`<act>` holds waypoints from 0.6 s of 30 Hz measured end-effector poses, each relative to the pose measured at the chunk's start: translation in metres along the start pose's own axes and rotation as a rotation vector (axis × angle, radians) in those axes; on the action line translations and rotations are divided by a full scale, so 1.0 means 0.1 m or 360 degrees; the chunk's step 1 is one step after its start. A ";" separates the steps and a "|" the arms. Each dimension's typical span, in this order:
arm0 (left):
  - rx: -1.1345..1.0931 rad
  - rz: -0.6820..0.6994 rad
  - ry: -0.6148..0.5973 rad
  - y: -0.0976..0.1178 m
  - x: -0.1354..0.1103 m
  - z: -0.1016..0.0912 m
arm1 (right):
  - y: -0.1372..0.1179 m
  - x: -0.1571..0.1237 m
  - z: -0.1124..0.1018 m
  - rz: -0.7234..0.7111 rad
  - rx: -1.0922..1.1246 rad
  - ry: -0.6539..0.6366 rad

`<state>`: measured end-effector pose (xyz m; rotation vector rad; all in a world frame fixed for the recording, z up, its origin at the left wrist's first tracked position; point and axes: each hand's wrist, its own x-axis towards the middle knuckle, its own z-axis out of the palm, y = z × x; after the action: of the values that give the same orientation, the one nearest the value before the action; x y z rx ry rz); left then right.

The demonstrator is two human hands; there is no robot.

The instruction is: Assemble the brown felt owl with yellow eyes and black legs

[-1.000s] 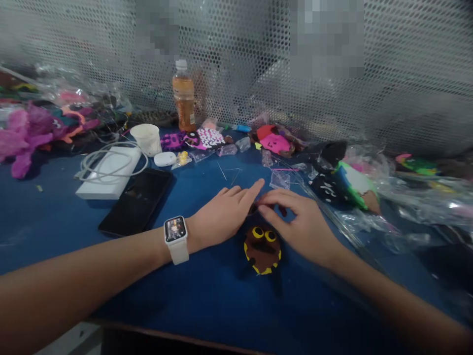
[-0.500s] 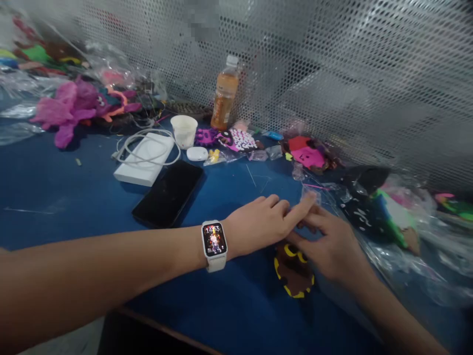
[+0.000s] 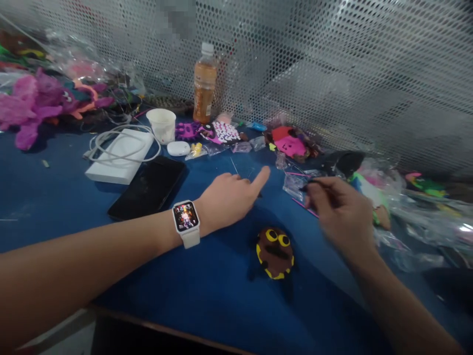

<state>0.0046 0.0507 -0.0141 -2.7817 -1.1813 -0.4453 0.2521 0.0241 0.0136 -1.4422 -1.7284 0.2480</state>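
On the blue table sits a small brown clay figure (image 3: 275,264) with a yellow edge, two yellow-ringed eyes and a dark band under them. Up and to its left is my left hand (image 3: 231,199), wearing a white smartwatch (image 3: 185,217). Its index finger points out while the other fingers are curled; a dark speck shows beneath, and what they hold is hidden. My right hand (image 3: 342,212) is raised right of the figure, fingers closed in a pinch. A small black piece (image 3: 307,186), perhaps clay, pokes out at its fingertips. Neither hand touches the figure.
A black phone (image 3: 148,190), white power bank (image 3: 121,158) with cable, paper cup (image 3: 162,125) and drink bottle (image 3: 204,86) stand left and behind. Clear plastic box (image 3: 293,185) and pink sticks lie near my right hand. Colourful clay figures and plastic bags line the mesh wall (image 3: 295,59).
My hands were together above the brown figure and have moved apart, uncovering it. The right hand now shows a black piece at its fingertips. The view has shifted somewhat to the right.
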 end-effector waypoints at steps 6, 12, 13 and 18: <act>-0.0095 -0.0094 0.0126 -0.06 -0.03 0.04 | 0.27 0.08 -0.08 0.0314 0.0560 0.0203; -0.0273 0.0231 0.0226 0.04 -0.03 0.12 | -0.17 -0.20 0.08 0.0034 0.0446 -0.0425; -0.0310 0.0254 0.0243 0.05 -0.03 0.12 | -0.23 -0.24 0.10 0.0033 0.0447 -0.0429; -0.0306 0.0325 0.0295 0.08 -0.03 0.09 | -0.37 -0.30 0.14 0.0067 0.0425 -0.0483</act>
<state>0.0106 0.0448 -0.0235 -2.9001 -0.8468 -0.8139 0.2153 -0.0091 0.0133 -1.2932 -1.8220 0.7248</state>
